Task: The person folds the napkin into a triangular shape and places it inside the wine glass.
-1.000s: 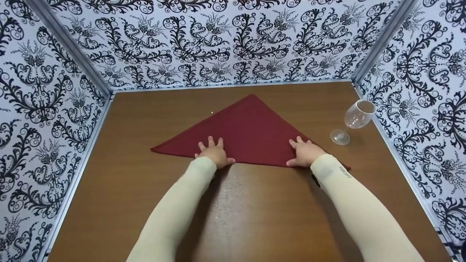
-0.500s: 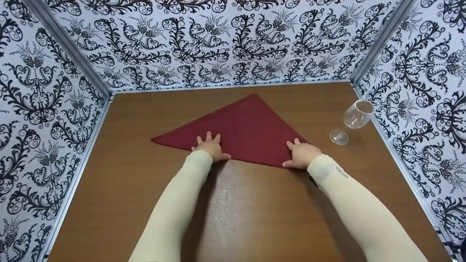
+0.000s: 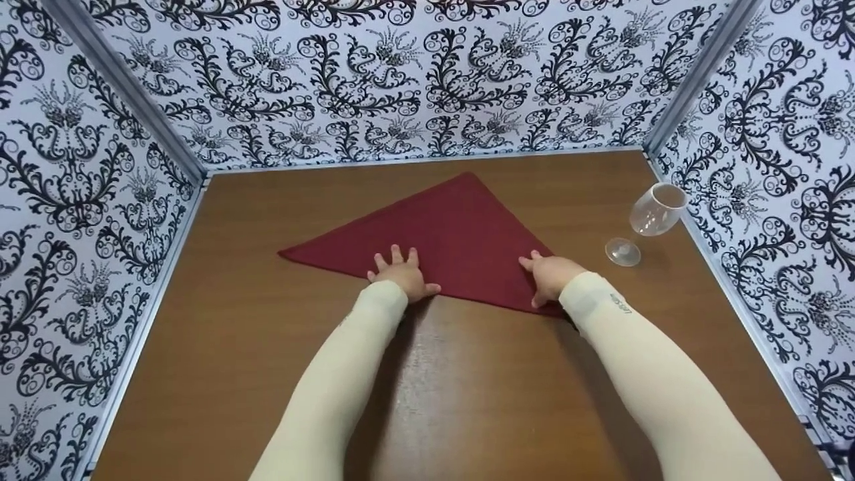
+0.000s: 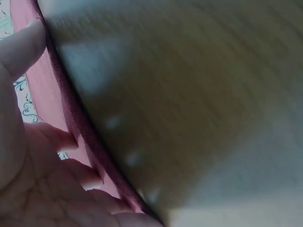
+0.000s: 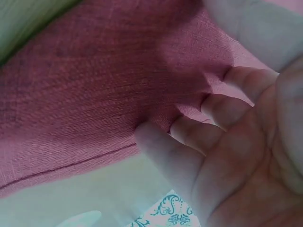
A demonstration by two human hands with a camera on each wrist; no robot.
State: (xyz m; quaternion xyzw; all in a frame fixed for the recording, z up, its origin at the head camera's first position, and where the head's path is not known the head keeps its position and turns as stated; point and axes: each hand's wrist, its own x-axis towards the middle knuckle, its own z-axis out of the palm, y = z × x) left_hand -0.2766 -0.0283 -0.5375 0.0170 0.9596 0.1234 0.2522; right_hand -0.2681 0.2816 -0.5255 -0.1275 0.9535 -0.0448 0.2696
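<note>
A dark red cloth napkin [image 3: 454,227], folded into a triangle, lies flat on the wooden table with its peak pointing to the back wall. My left hand [image 3: 403,275] rests on its near folded edge, fingers spread and thumb out to the side. In the left wrist view, the fingertips [image 4: 90,175] touch the cloth just past that edge. Toward the napkin's right corner, my right hand [image 3: 553,275] presses on the cloth with fingertips and thumb. The right wrist view shows its fingers [image 5: 189,132] on the fabric beside a stitched hem. The right corner is hidden under my right hand and sleeve.
An upright wine glass [image 3: 658,210] stands on the table at the right, beyond my right hand. Patterned black-and-white panels [image 3: 401,80] with metal edging enclose the wooden table [image 3: 467,387] at the back and both sides.
The napkin has turned slightly clockwise, its left corner moving toward the back. My left hand shifted left, then back right along the edge. My right hand moved slightly left. The glass stayed put.
</note>
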